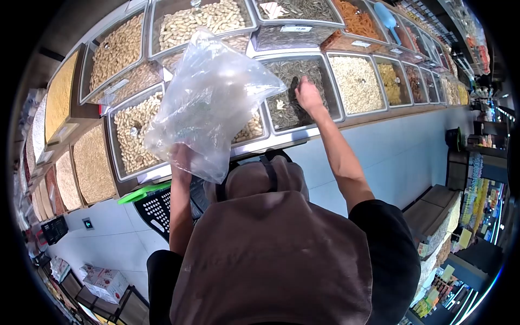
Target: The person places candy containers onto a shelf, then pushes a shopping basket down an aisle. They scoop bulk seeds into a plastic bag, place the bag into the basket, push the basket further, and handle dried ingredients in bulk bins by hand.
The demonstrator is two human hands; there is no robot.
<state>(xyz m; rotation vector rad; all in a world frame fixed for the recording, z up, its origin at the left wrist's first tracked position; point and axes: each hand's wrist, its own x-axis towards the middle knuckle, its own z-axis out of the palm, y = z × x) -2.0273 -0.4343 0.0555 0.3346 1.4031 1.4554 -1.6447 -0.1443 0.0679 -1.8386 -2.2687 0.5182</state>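
Observation:
A clear plastic bag (216, 92) hangs puffed out over the bins, its lower edge gripped by my left hand (181, 160), which partly shows through the film. My right hand (310, 96) is reached into an open bin of dark striped seeds (290, 116), apparently sunflower seeds. Its fingers are curled at the seeds' surface, with a dark shadow beside them, and what they hold is hidden. Small pale scraps (280, 104) lie on the seeds left of this hand. Behind the bag, a bin of peanuts in shells (135, 135) is partly covered.
More peanuts fill upper bins (200, 21). To the right stand bins of pale seeds (355, 81) and an orange snack (357, 19), with a blue scoop (385, 19) beyond. Grain bins (92, 162) line the left. Below the counter is a black basket with a green handle (143, 193).

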